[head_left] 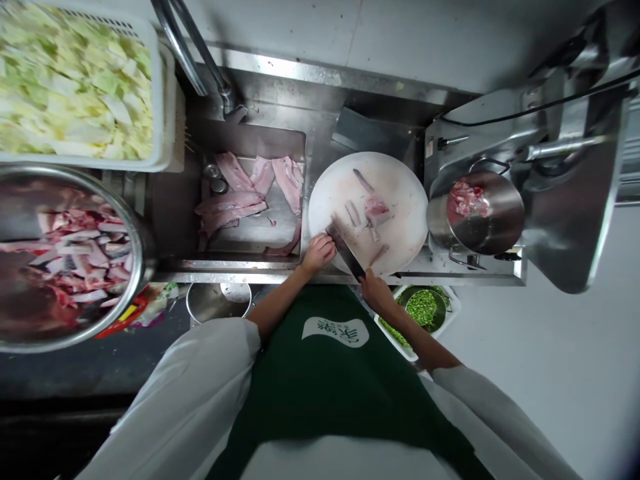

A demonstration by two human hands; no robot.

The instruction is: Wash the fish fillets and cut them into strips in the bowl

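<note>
My right hand [374, 291] grips the handle of a cleaver [346, 252], its dark blade slanting up and left over the near-left part of a round white cutting board [410, 193]. Close to the blade's far end, at the board's left edge, my left hand [320, 252] has its fingers curled together; whatever they hold is hidden. Several bits of fish lie on the board, among them a pink chunk [376, 209] and a thin grey strip [363, 180]. Left of the board, pink fish fillets [233, 205] rest in a steel sink [250, 241].
A steel pot [515, 213] with pink pieces stands right of the board. At far left are a large steel bowl [143, 250] of cut fish and a white basket [159, 100] of chopped cabbage. A faucet [230, 103] overhangs the sink. Chopped greens [425, 310] sit below the counter.
</note>
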